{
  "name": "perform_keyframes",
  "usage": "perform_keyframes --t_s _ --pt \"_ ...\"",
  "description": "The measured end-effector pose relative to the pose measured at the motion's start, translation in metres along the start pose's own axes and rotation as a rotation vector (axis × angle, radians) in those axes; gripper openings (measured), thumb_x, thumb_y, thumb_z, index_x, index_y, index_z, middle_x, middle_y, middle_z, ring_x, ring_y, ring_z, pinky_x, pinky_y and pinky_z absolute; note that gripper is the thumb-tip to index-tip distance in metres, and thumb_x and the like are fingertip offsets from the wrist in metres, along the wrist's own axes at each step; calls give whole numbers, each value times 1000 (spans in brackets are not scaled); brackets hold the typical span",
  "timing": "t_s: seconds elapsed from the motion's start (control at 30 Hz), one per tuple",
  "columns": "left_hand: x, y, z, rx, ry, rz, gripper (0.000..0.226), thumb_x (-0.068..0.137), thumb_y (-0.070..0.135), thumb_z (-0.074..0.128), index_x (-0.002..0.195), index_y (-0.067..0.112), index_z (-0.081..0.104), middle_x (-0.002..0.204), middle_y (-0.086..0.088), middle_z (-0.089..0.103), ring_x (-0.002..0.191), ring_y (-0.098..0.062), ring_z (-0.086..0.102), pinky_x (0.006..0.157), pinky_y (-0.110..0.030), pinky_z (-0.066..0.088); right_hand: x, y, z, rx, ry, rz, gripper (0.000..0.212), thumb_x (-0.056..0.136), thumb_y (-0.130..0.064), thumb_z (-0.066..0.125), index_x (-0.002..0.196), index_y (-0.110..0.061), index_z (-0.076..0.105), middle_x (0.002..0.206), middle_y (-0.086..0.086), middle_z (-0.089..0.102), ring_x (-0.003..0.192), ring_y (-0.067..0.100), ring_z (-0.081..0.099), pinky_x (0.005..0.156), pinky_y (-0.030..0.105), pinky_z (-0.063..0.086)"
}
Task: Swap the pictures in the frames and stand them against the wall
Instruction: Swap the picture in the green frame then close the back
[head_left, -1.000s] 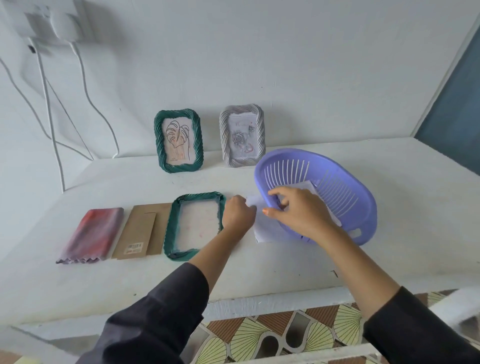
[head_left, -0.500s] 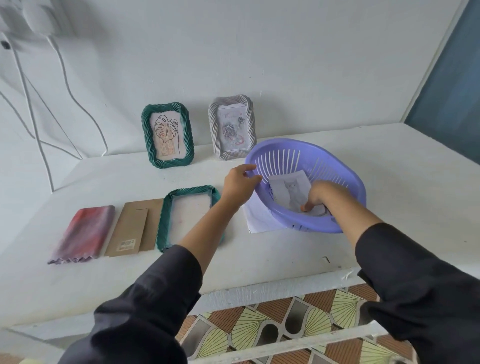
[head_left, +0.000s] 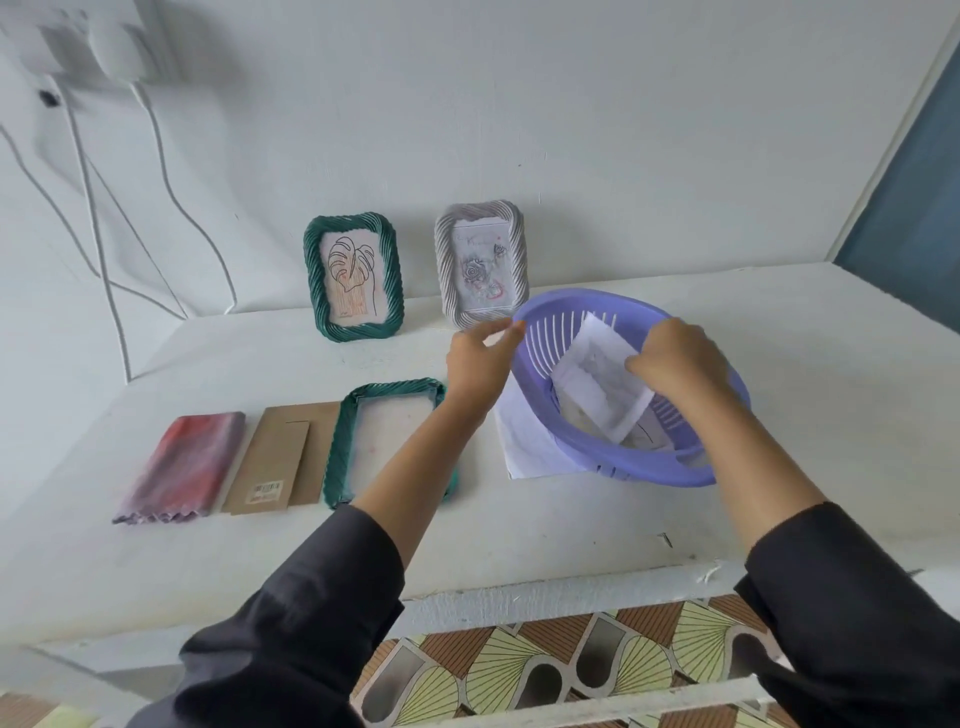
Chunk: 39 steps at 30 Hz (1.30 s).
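A purple slotted basket (head_left: 644, 465) sits tilted on the white shelf. My left hand (head_left: 478, 358) grips its left rim. My right hand (head_left: 675, 356) pinches a white paper picture (head_left: 597, 389) and holds it tilted inside the basket. More papers lie under it, and a white sheet (head_left: 524, 447) sticks out from beneath the basket. A green frame (head_left: 343, 447) lies face down and open on the shelf, its brown cardboard backing (head_left: 280, 457) beside it. Against the wall stand a green frame with a leaf drawing (head_left: 354, 277) and a grey frame with a rose drawing (head_left: 481, 263).
A folded red and purple cloth (head_left: 182, 467) lies at the left of the backing. White cables (head_left: 104, 244) hang down the wall at the left from a socket. The shelf's front edge (head_left: 519, 592) runs just below my forearms. A dark blue panel (head_left: 914, 208) stands at the right.
My right hand has lifted a paper picture up inside the basket. My left hand has moved from beside the flat frame up to the basket's left rim.
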<state>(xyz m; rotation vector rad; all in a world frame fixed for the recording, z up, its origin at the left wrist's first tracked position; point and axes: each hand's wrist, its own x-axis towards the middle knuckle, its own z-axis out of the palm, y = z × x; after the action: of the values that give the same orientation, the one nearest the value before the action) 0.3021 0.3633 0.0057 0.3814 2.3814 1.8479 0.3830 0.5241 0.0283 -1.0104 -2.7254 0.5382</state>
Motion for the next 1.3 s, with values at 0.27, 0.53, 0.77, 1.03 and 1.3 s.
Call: perform_keyframes --t_s 0.27,0.53,0.77,1.03,1.3 --pt "-17 33 -32 -396 -184 -158 29 95 24 47 69 13 54 48 5 58 41 -8 55 47 -17 49 -83 -97 -22 -14 184 -497 18 88 -16 48 102 -11 58 103 14 63 98 36 58 68 31 34" --pt "-4 -27 -109 -314 91 -318 31 88 0 52 58 8 51 53 -4 44 45 -15 40 50 -23 32 -91 -135 46 163 -73 -403 47 95 -38 41 135 -13 34 136 17 36 123 36 38 90 40 38" --pt "-7 -77 -146 -56 60 -391 31 84 2 54 54 7 48 51 -5 42 52 -19 37 56 -27 32 -66 -138 115 654 -351 1 45 83 -11 63 125 -11 46 124 13 55 95 25 57 73 32 46" --pt "-14 -95 -166 582 2 -111 39 87 11 55 125 4 54 117 -14 61 117 -28 51 97 -34 41 -76 -138 142 324 -253 -149 36 80 -9 64 116 -8 58 99 9 60 90 25 56 73 23 37" --pt "-12 -101 -165 616 -113 -105 35 88 19 61 120 5 59 114 -12 61 109 -26 54 84 -27 40 -64 -122 134 177 -268 -226 37 80 -36 67 115 -25 62 115 9 50 112 28 51 86 33 43"
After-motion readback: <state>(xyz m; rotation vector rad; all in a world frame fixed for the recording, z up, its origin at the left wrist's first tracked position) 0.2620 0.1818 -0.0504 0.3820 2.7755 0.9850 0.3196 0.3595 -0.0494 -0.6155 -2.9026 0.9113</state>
